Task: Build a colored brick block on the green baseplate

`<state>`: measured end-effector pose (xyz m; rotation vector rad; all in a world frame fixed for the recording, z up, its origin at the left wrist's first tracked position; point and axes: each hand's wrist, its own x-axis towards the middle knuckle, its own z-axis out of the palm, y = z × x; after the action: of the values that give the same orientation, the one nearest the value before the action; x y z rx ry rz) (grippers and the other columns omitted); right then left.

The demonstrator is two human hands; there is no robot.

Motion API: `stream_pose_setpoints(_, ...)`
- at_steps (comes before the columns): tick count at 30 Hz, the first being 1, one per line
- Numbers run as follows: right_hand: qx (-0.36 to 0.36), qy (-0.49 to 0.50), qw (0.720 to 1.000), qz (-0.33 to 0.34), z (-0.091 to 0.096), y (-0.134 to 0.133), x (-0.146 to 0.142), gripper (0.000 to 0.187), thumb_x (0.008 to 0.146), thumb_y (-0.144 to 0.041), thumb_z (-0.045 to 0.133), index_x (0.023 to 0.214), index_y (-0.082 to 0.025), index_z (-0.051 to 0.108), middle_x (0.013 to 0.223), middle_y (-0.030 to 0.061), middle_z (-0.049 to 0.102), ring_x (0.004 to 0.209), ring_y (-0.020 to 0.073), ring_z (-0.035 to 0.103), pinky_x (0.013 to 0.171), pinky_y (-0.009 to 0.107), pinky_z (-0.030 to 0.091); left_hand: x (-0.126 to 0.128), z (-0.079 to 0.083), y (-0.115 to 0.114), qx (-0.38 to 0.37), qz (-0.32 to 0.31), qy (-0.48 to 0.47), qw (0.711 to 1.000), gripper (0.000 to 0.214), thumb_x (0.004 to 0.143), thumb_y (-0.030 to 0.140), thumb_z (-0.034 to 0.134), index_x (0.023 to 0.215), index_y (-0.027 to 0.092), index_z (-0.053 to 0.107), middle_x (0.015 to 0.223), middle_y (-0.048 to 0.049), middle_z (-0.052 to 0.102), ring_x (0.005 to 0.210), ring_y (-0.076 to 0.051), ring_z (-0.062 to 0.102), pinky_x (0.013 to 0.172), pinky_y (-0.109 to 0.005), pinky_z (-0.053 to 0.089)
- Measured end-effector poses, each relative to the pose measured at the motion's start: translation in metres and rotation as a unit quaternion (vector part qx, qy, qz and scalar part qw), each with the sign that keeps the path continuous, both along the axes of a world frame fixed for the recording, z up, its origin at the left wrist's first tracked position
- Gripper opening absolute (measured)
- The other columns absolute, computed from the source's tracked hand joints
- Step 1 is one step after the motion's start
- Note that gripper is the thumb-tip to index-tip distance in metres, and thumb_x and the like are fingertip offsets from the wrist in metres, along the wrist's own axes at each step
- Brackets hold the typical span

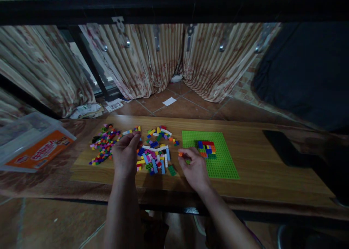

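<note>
A green baseplate [220, 161] lies on the wooden board [259, 169], with a small block of blue, red, yellow and orange bricks [206, 149] built on it. Left of the plate lies a loose pile of coloured bricks [156, 151], and a second pile [105, 145] sits further left. My right hand [194, 167] rests at the plate's left edge, fingers pinched on a small orange brick [180, 154]. My left hand [125, 154] hovers between the two piles with its fingers curled together over the bricks; what they hold is hidden.
A clear plastic box with an orange label [32, 143] stands at the left. A dark flat object [280, 147] lies on the board's right side. Curtains [152, 60] hang behind, with papers [87, 111] on the tiled floor. A black bar [174, 9] crosses the top.
</note>
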<state>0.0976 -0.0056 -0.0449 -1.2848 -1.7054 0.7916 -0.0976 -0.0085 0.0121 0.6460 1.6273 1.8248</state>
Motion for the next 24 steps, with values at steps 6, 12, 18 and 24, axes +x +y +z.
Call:
stream_pose_setpoints(6,0.053,-0.131,0.990,0.022,-0.011,0.003,0.003,0.026,0.084,-0.014,0.048,0.101,-0.017,0.067,0.096,0.0081,0.065,0.086,0.0198,0.063,0.082,0.035,0.051,-0.016,-0.004,-0.003,0.050,0.056,-0.004,0.997,0.022,0.062,0.027,0.073,0.079,0.014,0.072,0.064,0.0021,0.062,0.055,-0.006,0.051,0.053,-0.017,0.040)
stream_pose_setpoints(12,0.057,-0.201,0.977,0.041,-0.017,0.001,-0.003,0.027,0.085,-0.018,0.051,0.106,-0.014,0.067,0.096,0.0101,0.066,0.092,0.0242,0.061,0.086,0.040,0.050,-0.026,-0.002,-0.008,0.093,0.095,-0.078,0.988,0.022,0.059,0.025,0.075,0.078,0.015,0.072,0.061,0.0028,0.060,0.054,-0.006,0.050,0.052,-0.017,0.038)
stream_pose_setpoints(18,0.081,-0.172,0.981,0.047,-0.012,-0.003,-0.007,0.025,0.089,-0.023,0.049,0.105,-0.018,0.068,0.101,0.0089,0.066,0.097,0.0235,0.060,0.087,0.038,0.048,-0.030,0.000,-0.010,0.103,0.087,-0.118,0.984,0.024,0.056,0.026,0.078,0.077,0.015,0.072,0.069,0.0019,0.063,0.056,-0.004,0.051,0.056,-0.017,0.039)
stream_pose_setpoints(24,0.094,-0.149,0.978,0.112,0.000,0.002,-0.041,0.023,0.091,-0.026,0.049,0.102,-0.021,0.069,0.098,0.0062,0.067,0.093,0.0208,0.060,0.086,0.034,0.046,-0.032,0.000,-0.013,0.095,0.072,-0.134,0.984,0.024,0.057,0.026,0.078,0.078,0.015,0.072,0.067,0.0021,0.062,0.057,-0.005,0.050,0.056,-0.018,0.039)
